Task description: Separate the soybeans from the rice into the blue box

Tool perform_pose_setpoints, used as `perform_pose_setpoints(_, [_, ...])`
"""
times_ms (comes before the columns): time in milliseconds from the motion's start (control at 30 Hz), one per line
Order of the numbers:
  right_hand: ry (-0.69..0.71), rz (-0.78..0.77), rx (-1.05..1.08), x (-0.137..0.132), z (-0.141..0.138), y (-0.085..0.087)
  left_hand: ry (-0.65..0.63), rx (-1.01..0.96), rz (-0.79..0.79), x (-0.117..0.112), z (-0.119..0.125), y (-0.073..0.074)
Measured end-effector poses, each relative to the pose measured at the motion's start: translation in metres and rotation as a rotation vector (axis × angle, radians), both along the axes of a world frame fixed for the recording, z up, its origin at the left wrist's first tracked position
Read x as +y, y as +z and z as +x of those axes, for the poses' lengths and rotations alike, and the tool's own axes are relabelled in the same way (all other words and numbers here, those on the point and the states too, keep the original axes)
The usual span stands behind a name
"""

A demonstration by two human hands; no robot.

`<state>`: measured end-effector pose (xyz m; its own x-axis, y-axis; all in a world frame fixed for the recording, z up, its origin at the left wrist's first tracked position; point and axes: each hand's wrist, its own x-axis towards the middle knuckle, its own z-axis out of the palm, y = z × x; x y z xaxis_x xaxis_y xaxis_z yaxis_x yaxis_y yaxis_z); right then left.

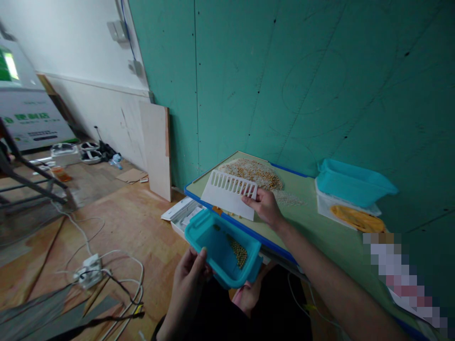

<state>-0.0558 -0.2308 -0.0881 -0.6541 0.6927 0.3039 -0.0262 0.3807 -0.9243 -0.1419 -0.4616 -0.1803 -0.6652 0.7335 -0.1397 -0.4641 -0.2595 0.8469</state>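
My right hand (pixel 266 206) is closed on the edge of a white slotted scraper (pixel 227 194), which lies flat over the front edge of the green table (pixel 320 227). Behind the scraper sits a pile of yellow beans (pixel 254 173), with a smaller patch of pale grains (pixel 289 199) beside it. My left hand (pixel 188 277) grips a teal plastic container (pixel 216 237) and holds it just below the table edge, under the scraper. A few beans (pixel 240 251) lie inside the container. Fingers show beneath its far corner.
A larger teal bin (pixel 351 182) rests on a white tray (pixel 325 206) with a yellow item (pixel 355 218) at the table's right. A green wall stands behind the table. On the wooden floor are a power strip (pixel 88 271), cables, an open white box (pixel 181 213) and a leaning board (pixel 156 147).
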Motion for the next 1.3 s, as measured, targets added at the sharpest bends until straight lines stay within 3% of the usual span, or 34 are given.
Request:
perform_pose_setpoints(300, [0.015, -0.009, -0.001, -0.005, -0.001, -0.003, 0.005, -0.029, -0.001, 0.000, 0.001, 0.003])
perform_pose_setpoints(433, [0.015, 0.067, -0.020, -0.015, 0.000, 0.000, 0.004, -0.057, -0.002, 0.001, 0.002, 0.001])
perform_pose_setpoints(833, [-0.071, 0.663, -0.219, -0.045, 0.007, 0.003, -0.002, -0.078, 0.013, 0.002, 0.004, 0.001])
perform_pose_setpoints(1000, [0.116, 0.978, -0.278, -0.050, 0.006, -0.002, 0.002, -0.073, 0.008, 0.002, 0.003, 0.000])
perform_pose_setpoints(1133, [0.196, 1.129, -0.313, -0.051, -0.001, -0.004, 0.007, -0.066, 0.011, 0.004, 0.002, -0.003])
perform_pose_setpoints(1300, [0.103, 1.215, -0.433, -0.045, -0.007, -0.004, 0.011, -0.048, 0.006, 0.004, 0.001, -0.006])
